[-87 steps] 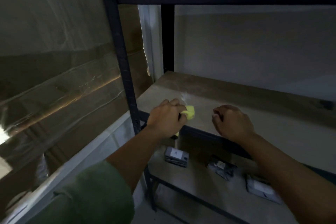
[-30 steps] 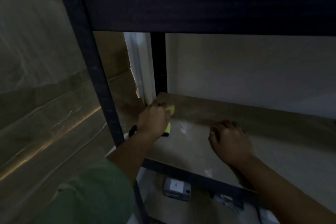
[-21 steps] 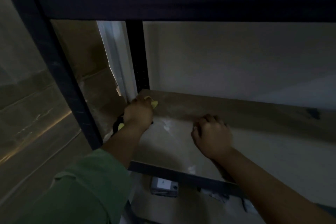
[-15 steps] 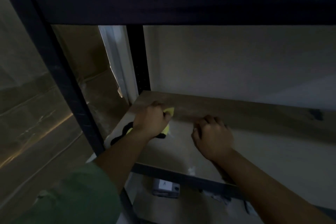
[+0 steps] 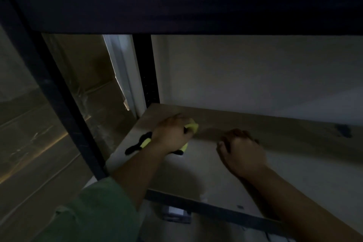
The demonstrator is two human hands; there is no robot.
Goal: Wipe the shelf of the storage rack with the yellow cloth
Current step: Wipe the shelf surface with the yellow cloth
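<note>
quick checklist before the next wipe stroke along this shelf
1. Yellow cloth with black trim gripped in left hand: ok.
2. Cloth pressed flat on pale wooden shelf board: cannot tell, hand covers it.
3. Right hand, a closed fist, on the board beside the cloth and in a rightward stroke's path: not ok.
4. Board to the right free of objects: ok.
5. Dark spot near back edge, dirt or hole: cannot tell.

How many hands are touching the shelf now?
2. The left hand presses the yellow cloth near the shelf's back left; the right hand, a fist, rests mid-shelf.
</note>
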